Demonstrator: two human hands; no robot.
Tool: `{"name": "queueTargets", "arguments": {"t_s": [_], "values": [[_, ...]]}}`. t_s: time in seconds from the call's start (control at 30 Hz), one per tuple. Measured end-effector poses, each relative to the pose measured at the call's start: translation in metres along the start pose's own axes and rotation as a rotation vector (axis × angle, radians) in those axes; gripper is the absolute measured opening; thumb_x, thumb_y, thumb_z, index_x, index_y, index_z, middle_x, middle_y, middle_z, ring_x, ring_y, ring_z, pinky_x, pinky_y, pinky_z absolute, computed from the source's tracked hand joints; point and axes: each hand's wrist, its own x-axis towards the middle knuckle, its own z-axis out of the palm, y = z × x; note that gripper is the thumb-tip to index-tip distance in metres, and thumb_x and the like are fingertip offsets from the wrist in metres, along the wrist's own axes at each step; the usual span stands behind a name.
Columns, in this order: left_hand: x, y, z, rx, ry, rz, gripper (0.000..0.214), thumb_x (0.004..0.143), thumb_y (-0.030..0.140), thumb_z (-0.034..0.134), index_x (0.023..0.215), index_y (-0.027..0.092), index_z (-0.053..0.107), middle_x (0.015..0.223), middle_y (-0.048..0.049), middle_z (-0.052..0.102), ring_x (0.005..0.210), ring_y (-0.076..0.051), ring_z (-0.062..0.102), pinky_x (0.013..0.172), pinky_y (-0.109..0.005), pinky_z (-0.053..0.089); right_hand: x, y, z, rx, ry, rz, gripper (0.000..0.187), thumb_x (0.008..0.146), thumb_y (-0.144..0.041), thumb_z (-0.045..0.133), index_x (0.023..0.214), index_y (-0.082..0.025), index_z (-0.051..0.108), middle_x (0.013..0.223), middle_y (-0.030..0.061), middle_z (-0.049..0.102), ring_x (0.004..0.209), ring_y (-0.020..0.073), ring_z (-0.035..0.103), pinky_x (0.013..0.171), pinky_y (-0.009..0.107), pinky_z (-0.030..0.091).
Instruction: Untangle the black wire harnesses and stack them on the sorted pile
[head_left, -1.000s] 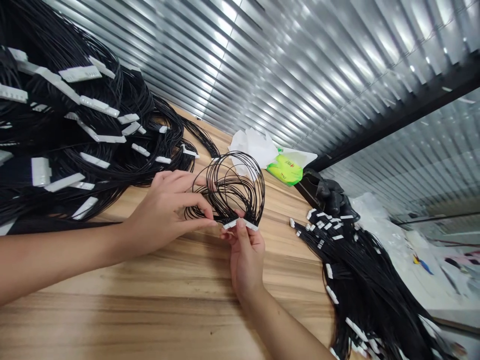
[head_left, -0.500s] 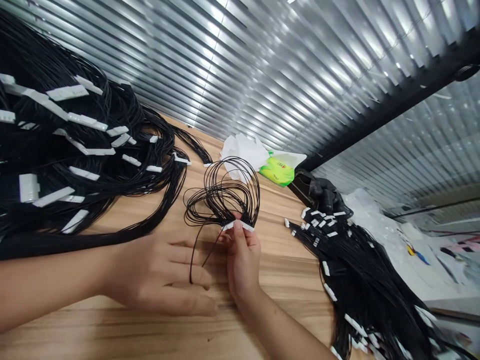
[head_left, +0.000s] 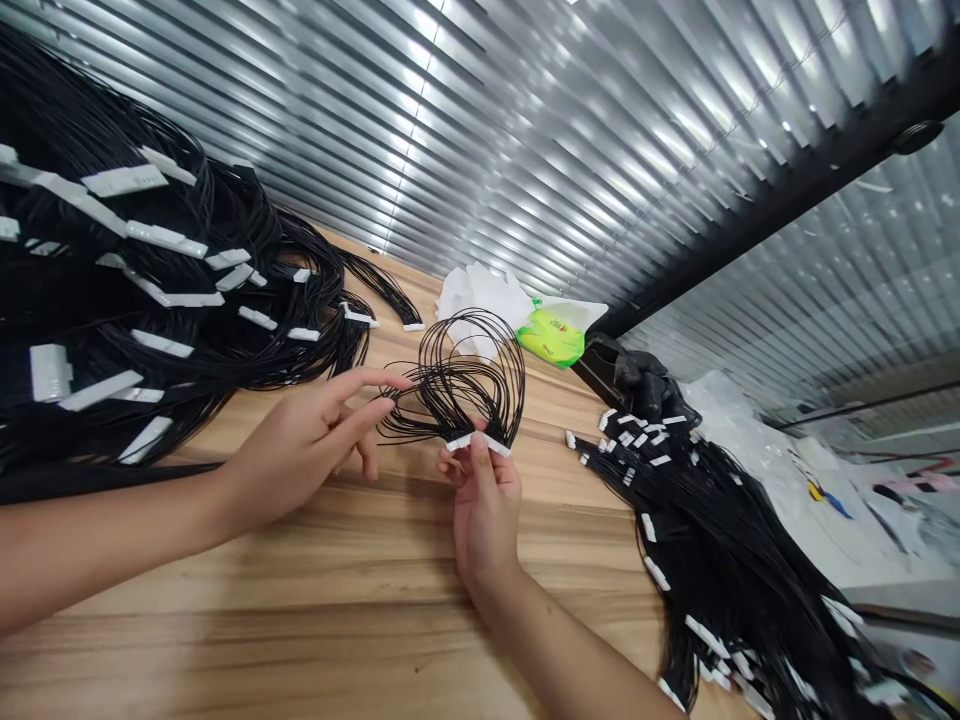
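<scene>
In the head view, my right hand (head_left: 486,520) pinches a wire harness (head_left: 517,370) by its two white connectors (head_left: 498,446), which sit end to end at a slight angle. The harness's thin black wires rise from the connectors and curl over in wide loops. My left hand (head_left: 300,435) is at the left side of these loops, index finger and thumb stretched out and spread. Its index fingertip overlaps the wires; whether it touches them I cannot tell. The other fingers of that hand are bent and partly hidden.
A large heap of black wire harnesses (head_left: 247,225) with white connectors covers the left of the wooden table (head_left: 315,620). Another pile (head_left: 720,540) lies on the right. Behind stand white tissue (head_left: 484,290) and a green packet (head_left: 551,335), before a corrugated metal wall (head_left: 360,120).
My left hand has moved up from below the harness to beside its loops, and the wire strands that hung over its fingers are off them. My right hand keeps its pinch almost in place.
</scene>
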Motion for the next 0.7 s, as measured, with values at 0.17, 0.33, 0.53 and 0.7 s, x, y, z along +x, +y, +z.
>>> {"name": "queueTargets", "arguments": {"t_s": [0.17,0.33,0.53,0.7], "values": [[0.007,0.004,-0.002,-0.118,0.059,-0.109,0.042,0.093,0.046,0.047,0.125,0.022,0.056,0.053,0.0039,0.064,0.04,-0.009,0.046,0.039,-0.018,0.036,0.0,0.0,0.0,-0.015,0.006,-0.013,0.029,0.069,-0.037,0.078,0.09,-0.02,0.068,0.071,-0.0024,0.069,0.063,0.0128,0.063,0.059,0.026,0.051],[0.008,0.0,-0.001,-0.05,-0.072,-0.024,0.032,0.097,0.041,0.038,0.101,0.02,0.062,0.047,0.0066,0.053,0.044,-0.009,0.048,0.046,-0.019,0.038,0.0,0.0,0.0,-0.026,0.004,-0.023,0.027,0.071,-0.037,0.076,0.089,-0.019,0.067,0.07,-0.0021,0.068,0.061,0.0131,0.062,0.06,0.028,0.051],[0.001,-0.008,0.002,0.321,-0.427,0.412,0.028,0.097,0.029,0.039,0.088,0.025,0.065,0.075,0.0041,0.068,0.068,-0.012,0.06,0.066,-0.022,0.04,-0.002,0.001,0.001,-0.04,-0.015,0.0,0.025,0.072,-0.037,0.075,0.087,-0.019,0.066,0.071,-0.0023,0.068,0.061,0.0122,0.061,0.062,0.028,0.051],[0.0,-0.009,0.002,0.437,-0.342,0.445,0.03,0.099,0.031,0.036,0.095,0.028,0.066,0.083,0.0044,0.072,0.071,-0.014,0.06,0.07,-0.025,0.04,0.0,0.001,0.0,-0.026,-0.016,0.011,0.026,0.073,-0.038,0.074,0.089,-0.019,0.066,0.071,-0.0024,0.067,0.06,0.0121,0.06,0.061,0.028,0.05]]}}
